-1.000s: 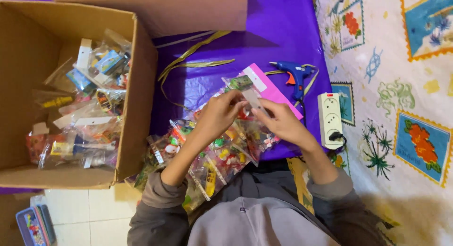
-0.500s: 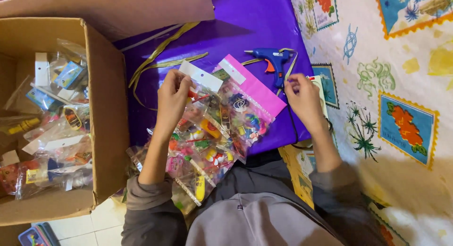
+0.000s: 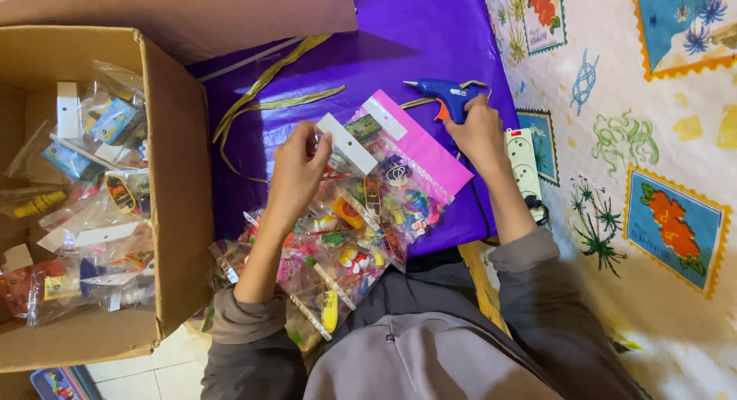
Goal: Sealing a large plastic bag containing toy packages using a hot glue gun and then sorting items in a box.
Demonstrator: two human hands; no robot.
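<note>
A patterned cloth (image 3: 660, 139) covered the right side of the scene, printed with stamp-like pictures of flowers and plants. Over its left part lay a purple sheet (image 3: 414, 39), glossy and creased. A cardboard box (image 3: 180, 200) stood open at the left, touching the sheet's edge and filled with clear packets (image 3: 84, 216) of small toys and white header cards. Above it lay a flat piece of cardboard (image 3: 192, 12).

The person wore a grey top (image 3: 414, 354), with both forearms reaching up over the sheet. Between the arms a heap of toy bags (image 3: 345, 246) spread from the lap onto the sheet, clear pouches crowded with bright little toys. A pink card (image 3: 430, 150) lay under the upper bags, slanting toward the right.

Olive ribbon (image 3: 261, 100) curled over the sheet just above the left hand. A white power strip (image 3: 524, 166) lay at the sheet's right edge, just beside the right wrist, with a dark cord running down from it.

The left hand (image 3: 299, 173) pinched the white header (image 3: 347, 144) of the top bag, fingers closed on its left end and lifting it slightly off the heap. The right hand (image 3: 480, 131) was closed around the handle of a blue glue gun (image 3: 445, 93), which rested on the sheet near its right edge with the nozzle pointing left, well apart from the header.
</note>
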